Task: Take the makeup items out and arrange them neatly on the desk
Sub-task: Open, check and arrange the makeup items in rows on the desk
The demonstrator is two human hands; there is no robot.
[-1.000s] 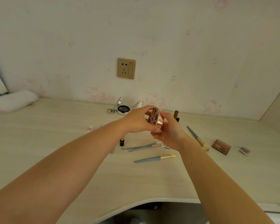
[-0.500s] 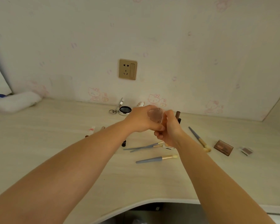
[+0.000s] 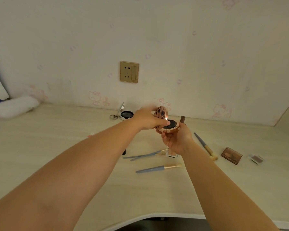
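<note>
Above the tabletop (image 3: 60, 147), the right hand (image 3: 175, 140) cups the base of a rose-gold compact (image 3: 169, 126) (lid tilted up, dark puff showing), while the left hand (image 3: 147, 119) has its fingers (image 3: 163, 122) curled round the lid edge. Blue-handled brushes (image 3: 157, 168), a brown palette (image 3: 231, 155) and another open compact (image 3: 126, 114) lie on the tabletop below and around.

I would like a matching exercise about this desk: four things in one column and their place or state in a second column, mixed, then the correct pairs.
Things
1. rose-gold compact
2. silver compact
3. brown palette
4. wall socket

Place or state
A. lying on the desk to the right
B. held open in both hands
C. above the desk
D. open on the desk near the wall

Pairs: 1-B, 2-D, 3-A, 4-C
</note>
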